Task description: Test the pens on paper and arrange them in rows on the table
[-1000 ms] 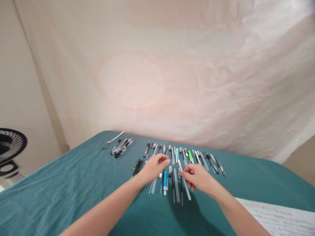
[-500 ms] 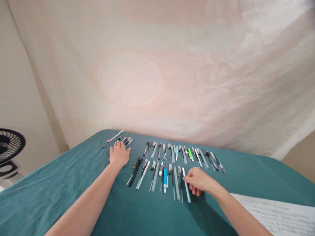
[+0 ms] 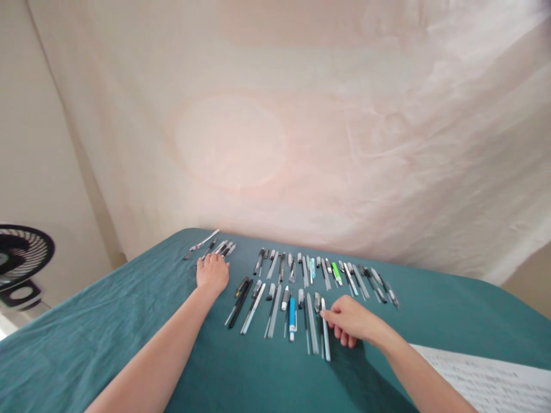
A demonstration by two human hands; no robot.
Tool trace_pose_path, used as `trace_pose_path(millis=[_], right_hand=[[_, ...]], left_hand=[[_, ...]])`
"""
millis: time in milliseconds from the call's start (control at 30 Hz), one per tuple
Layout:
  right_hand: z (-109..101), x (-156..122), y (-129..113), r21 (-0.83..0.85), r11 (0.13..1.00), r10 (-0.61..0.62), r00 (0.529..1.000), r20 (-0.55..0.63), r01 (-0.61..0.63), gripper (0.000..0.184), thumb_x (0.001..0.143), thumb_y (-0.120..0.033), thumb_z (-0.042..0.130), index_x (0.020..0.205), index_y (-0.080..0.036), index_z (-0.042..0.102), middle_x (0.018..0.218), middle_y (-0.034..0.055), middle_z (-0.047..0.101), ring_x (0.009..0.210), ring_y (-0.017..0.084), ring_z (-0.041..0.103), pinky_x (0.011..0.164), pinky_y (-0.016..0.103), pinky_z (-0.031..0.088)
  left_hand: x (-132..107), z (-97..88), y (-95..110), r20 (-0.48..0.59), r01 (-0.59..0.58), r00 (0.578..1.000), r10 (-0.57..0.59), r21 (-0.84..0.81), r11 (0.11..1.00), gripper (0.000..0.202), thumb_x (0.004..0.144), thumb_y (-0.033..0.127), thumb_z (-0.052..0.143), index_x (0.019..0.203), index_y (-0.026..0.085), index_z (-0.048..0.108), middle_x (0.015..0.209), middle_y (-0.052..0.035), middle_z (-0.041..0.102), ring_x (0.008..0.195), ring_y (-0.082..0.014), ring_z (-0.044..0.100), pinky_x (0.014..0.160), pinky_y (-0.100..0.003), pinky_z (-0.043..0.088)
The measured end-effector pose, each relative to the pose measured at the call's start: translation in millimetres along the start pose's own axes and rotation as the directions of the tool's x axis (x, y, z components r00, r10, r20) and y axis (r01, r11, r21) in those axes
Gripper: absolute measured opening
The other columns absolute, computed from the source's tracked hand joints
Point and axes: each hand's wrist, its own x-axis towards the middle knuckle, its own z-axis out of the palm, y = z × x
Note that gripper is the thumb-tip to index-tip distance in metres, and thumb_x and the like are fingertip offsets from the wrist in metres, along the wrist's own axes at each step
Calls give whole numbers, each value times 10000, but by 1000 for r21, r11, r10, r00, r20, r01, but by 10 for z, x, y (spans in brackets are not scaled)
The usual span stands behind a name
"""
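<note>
At the right end of the front row of pen parts, my right hand (image 3: pixel 349 322) pinches a pale white-blue pen barrel (image 3: pixel 326 338) near its upper end, the other fingers curled under. Beside the barrel lie a thin refill (image 3: pixel 321 335) and a clear-grey cap (image 3: pixel 317 302). My left hand (image 3: pixel 213 272) rests palm down at the table's far left, fingers loosely extended at the near edge of a small bunch of pens (image 3: pixel 224 247). Its fingertips partly cover that bunch, and nothing shows held in it.
A back row of pen parts includes a bright green piece (image 3: pixel 336 273); the front row has a blue pen (image 3: pixel 293 318) and black barrel (image 3: pixel 240 304). A written paper (image 3: pixel 486 376) lies right on the green cloth (image 3: pixel 241 373). A black fan (image 3: pixel 26 258) stands left.
The pale barrel's lower end has swung left, closer to the refill beside it. My left hand has drawn back slightly, uncovering more of the pen bunch. The view has shifted a little.
</note>
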Motion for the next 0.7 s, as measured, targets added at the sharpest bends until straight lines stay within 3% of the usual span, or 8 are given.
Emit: trace_pose_path(millis=[300,700], right_hand=[[-8,37,52,-5,999,-34,998,-48,34,310,774,-398,456,594,-148,495,463,21,580,302,94,511,252,153,351],[-9,14,10,30,997,-67,996,-64,69,268,771,-369,469,617,-150,475,489,6,572,312,86,516,257,144,354]], left_hand=[[8,-146,4,36,-23,999,23,-7,1000,295,791,308,389,916,146,601,1017,-126,559,973,-250,502,828,-366,355],[22,-273,49,145,13,989,-7,-40,999,263,760,239,415,895,144,620,963,-123,594,862,-217,571,711,-307,438]])
